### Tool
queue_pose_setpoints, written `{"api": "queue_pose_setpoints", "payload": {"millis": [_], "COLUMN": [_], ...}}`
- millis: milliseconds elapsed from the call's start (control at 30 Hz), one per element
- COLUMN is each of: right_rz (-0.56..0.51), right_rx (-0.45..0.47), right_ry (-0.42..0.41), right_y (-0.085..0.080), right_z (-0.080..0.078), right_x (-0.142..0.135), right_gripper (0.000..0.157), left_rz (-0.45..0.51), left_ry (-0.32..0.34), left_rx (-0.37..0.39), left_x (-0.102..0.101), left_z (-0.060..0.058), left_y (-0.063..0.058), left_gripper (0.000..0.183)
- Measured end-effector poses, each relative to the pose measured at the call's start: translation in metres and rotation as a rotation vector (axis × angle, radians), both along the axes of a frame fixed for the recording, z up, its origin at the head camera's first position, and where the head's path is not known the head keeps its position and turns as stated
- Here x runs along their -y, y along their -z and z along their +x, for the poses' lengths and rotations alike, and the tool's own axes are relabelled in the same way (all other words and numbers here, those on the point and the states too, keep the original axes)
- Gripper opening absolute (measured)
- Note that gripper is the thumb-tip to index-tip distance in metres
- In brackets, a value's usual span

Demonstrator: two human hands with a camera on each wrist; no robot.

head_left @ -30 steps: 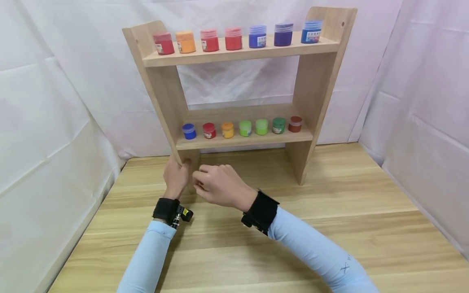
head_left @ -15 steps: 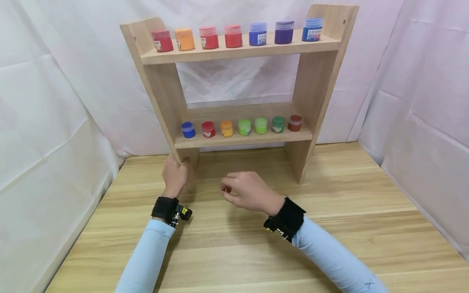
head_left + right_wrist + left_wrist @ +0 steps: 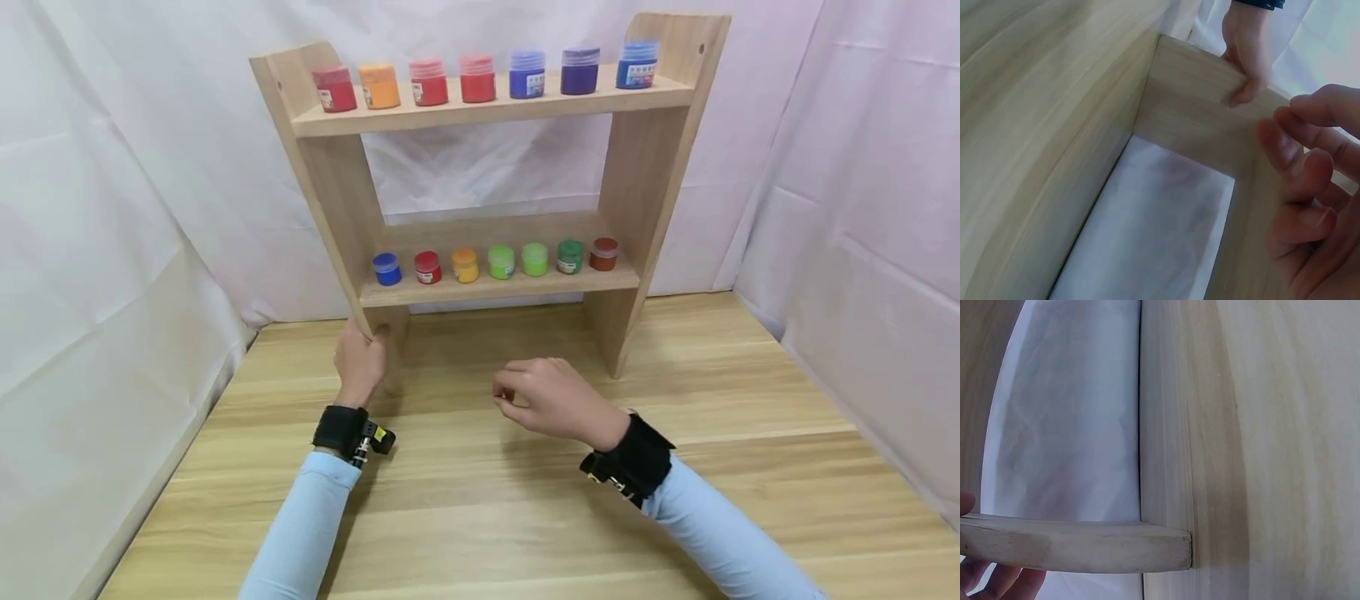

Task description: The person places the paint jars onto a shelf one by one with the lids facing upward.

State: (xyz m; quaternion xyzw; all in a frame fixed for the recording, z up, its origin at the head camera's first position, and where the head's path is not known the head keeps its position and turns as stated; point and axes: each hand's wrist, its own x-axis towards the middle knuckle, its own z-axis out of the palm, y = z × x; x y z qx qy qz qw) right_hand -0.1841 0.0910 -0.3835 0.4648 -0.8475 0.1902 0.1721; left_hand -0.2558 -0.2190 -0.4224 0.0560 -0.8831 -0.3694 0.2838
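Note:
My left hand [image 3: 361,358] grips the lower front edge of a wooden shelf's left side panel [image 3: 327,212]. In the left wrist view the panel [image 3: 1085,547] passes between the thumb [image 3: 966,502] and the fingers [image 3: 1013,584]. My right hand [image 3: 558,396] hovers over the table in front of the shelf's lower opening, fingers loosely bent. Nothing lies between those fingers in the right wrist view, where the right hand [image 3: 1313,206] overlaps the shelf and the left hand [image 3: 1247,59] appears beyond it.
The upper board [image 3: 487,117] carries a row of several large paint jars, among them an orange jar [image 3: 380,87]. Several smaller jars, such as a dark green jar [image 3: 570,257], line the lower board [image 3: 495,289]. White cloth [image 3: 135,208] hangs around the wooden table [image 3: 450,517].
My right hand has moved right, away from the left panel, and slightly toward me. My left hand keeps its grip on the panel; the jars stay in place.

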Motion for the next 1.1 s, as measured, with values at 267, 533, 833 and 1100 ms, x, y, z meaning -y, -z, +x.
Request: {"api": "queue_pose_setpoints", "payload": {"millis": [267, 533, 833, 1100], "right_rz": [-0.023, 0.0, 0.062, 0.098], "right_rx": [0.023, 0.086, 0.124, 0.164], "right_ry": [0.023, -0.002, 0.02, 0.058], "right_y": [0.006, 0.01, 0.015, 0.021], "right_z": [-0.001, -0.001, -0.001, 0.002], "right_x": [-0.028, -0.033, -0.037, -0.051], "right_gripper": [0.005, 0.008, 0.004, 0.005], "left_rz": [-0.007, -0.005, -0.005, -0.04], "left_ry": [-0.003, -0.01, 0.001, 0.023], "left_rx": [-0.009, -0.004, -0.022, -0.277], "left_x": [0.004, 0.009, 0.008, -0.005], "left_z": [0.001, 0.004, 0.004, 0.003], "left_y": [0.0, -0.002, -0.001, -0.005], "left_gripper": [0.034, 0.03, 0.04, 0.107]}}
